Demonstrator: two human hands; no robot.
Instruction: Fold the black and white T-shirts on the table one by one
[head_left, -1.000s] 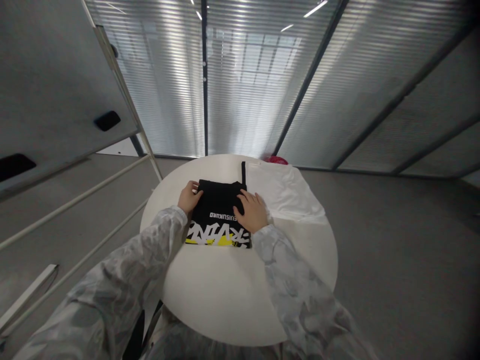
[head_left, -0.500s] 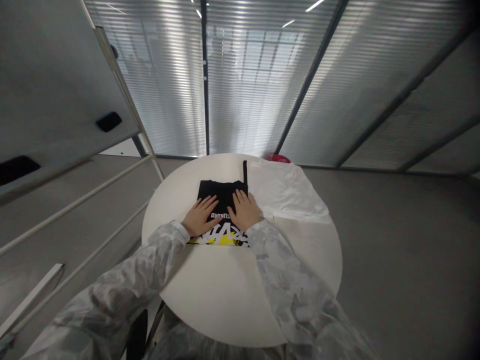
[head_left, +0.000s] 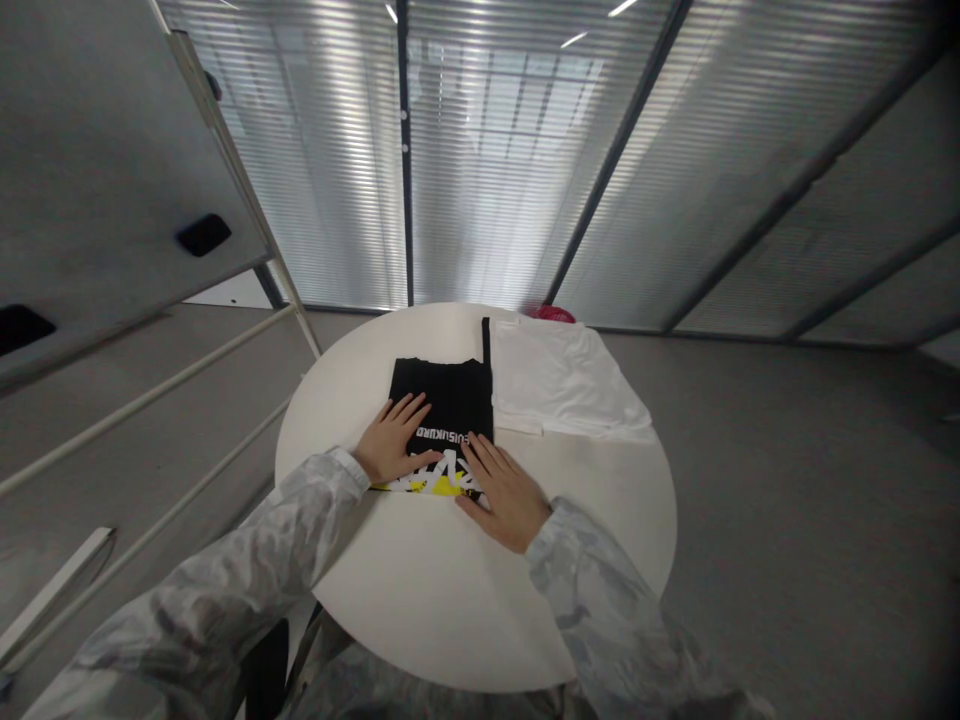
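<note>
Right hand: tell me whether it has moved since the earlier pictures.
Yes. The right hand has slid toward the person, off the middle of the black shirt to its near edge, partly onto the table.

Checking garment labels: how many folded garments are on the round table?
2. The black printed shirt lies under the left hand and right hand; the white garment lies beside it on the right. A red item behind it may be another.

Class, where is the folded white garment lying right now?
In the head view, the white garment lies on the round table's far right, beside the folded black shirt.
</note>
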